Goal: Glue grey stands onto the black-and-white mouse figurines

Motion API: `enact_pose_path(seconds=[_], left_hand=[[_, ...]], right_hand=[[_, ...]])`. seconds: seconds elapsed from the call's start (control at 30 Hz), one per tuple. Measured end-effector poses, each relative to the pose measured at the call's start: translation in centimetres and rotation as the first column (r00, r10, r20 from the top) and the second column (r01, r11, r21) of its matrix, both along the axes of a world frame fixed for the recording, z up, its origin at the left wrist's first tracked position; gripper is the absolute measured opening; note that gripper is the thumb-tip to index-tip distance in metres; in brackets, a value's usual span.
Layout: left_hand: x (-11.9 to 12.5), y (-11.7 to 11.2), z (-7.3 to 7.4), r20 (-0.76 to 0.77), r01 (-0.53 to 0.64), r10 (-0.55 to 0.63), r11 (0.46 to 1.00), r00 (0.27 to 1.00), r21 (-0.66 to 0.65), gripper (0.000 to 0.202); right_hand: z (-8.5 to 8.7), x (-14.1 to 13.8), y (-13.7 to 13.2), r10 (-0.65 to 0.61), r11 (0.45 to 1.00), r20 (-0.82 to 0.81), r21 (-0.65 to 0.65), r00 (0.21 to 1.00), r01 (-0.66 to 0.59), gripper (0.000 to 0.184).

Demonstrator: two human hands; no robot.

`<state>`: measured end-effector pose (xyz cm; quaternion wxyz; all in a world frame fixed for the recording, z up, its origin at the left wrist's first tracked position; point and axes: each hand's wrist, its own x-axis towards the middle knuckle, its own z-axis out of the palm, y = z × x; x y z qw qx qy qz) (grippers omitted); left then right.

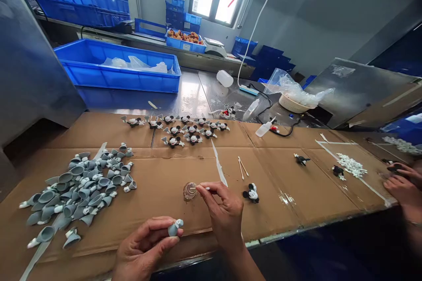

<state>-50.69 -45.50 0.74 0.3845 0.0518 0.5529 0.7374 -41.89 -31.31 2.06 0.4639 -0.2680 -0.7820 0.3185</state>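
Between the thumb and fingers of my left hand is a small grey cone piece with a white glove-shaped end. My right hand pinches a cotton swab, its far end at a small round dish with a brownish, shiny look. Two more cotton swabs lie beyond that hand. To its right rests a black-and-white mouse figure. Many similar grey cone pieces are heaped on the left. Farther back, several mouse figures stand in rows.
Cardboard covers the bench. Two squeeze bottles and a black cable lie behind. A large blue bin stands back left. At far right, a co-worker's hands hold a dark part near a pile of small white parts.
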Motion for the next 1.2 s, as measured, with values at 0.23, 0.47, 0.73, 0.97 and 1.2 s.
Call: enact_pose_path(seconds=[0.23,0.47,0.73,0.97,1.2], left_hand=[[0.0,0.1,-0.1,0.003,-0.011,0.011,1.0,1.0,-0.003,0.032],[0.0,0.1,0.1,0.01,0.001,-0.001,1.0,1.0,0.026,0.03],[0.0,0.0,-0.1,0.016,0.017,-0.018,0.999,1.0,0.044,0.028],[0.1,-0.1,0.3,0.015,0.027,-0.028,0.999,0.999,0.045,0.026],[-0.8,-0.5,-1.3,-0.032,0.097,-0.096,0.995,0.995,0.025,0.026]], right_hand=[[0.6,0.4,-0.4,-0.043,0.999,-0.054,-0.025,0.998,0.042,0.007],[2.1,1.8,-2.8,0.118,0.985,-0.11,-0.115,0.987,-0.13,0.015],[2.4,1.7,-3.4,0.171,0.979,-0.108,-0.098,0.979,-0.181,0.015],[2.4,1.5,-3.6,0.16,0.983,-0.086,-0.081,0.983,-0.167,0.014],[3.1,2.3,-3.1,0.086,0.987,-0.233,-0.113,0.969,-0.115,0.016]])
